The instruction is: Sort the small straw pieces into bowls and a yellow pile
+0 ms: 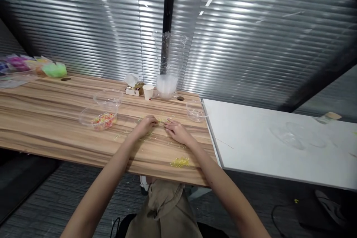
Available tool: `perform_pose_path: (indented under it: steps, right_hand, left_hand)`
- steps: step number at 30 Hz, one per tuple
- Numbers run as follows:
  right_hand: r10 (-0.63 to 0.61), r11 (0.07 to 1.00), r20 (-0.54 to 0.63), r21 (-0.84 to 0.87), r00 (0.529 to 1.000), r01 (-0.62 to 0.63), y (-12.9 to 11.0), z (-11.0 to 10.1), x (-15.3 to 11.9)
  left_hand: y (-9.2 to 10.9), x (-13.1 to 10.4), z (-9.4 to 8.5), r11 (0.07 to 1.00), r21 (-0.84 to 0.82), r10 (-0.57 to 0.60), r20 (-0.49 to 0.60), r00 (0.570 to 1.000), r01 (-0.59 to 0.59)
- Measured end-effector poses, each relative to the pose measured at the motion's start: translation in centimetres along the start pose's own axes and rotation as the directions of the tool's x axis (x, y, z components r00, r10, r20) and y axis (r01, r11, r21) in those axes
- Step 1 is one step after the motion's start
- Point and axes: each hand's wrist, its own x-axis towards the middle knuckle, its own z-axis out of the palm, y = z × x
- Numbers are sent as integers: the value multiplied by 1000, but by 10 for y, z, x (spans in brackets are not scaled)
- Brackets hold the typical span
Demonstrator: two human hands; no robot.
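My left hand (147, 124) rests on the wooden table (55, 119), its fingers curled together at the edge of some small yellow-green pieces (161, 120). Whatever it may pinch is too small to name. Just to the right, my right hand (177, 131) lies low on the tabletop with fingers stretched toward those same pieces. More thin, short bits are scattered around both hands. Nearer the front edge lies a pile of yellow slivers (180, 162). A clear plastic bowl (83, 117) left of my hands holds red, orange and yellow pieces (105, 119).
Behind stand a paper cup (148, 92), a tissue box (134, 89) and a clear bag with stacked cups (166, 84). Another clear bowl (196, 112) sits by the right edge. Colourful packets (54, 70) lie far left. A white table (245, 134) adjoins, bearing clear lids (295, 135).
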Motion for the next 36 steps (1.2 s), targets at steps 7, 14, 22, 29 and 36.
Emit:
perform_pose_path:
  steps: [7,14,22,29,36]
  right_hand:
    - [21,1000,-32,24,999,-20,-5,-6,0]
    - [112,994,-73,-8,991,-113,-7,-6,-3]
    - [72,997,-67,5,995,-72,-4,-2,1]
    - [93,995,3,-41,996,-93,-9,0,1]
    - [85,996,-27,-5,996,-85,-8,0,1]
  left_hand:
    - [-6,-3,-5,999,-10,-46,-9,999,46]
    - [-18,-4,-7,999,-12,-49,-39,998,49]
    - [-14,-3,-1,1000,6,7,-37,999,-7]
    - [-4,-2,4,998,-11,69,-4,998,-69]
    - [-5,0,6,997,-10,75,-9,997,-75]
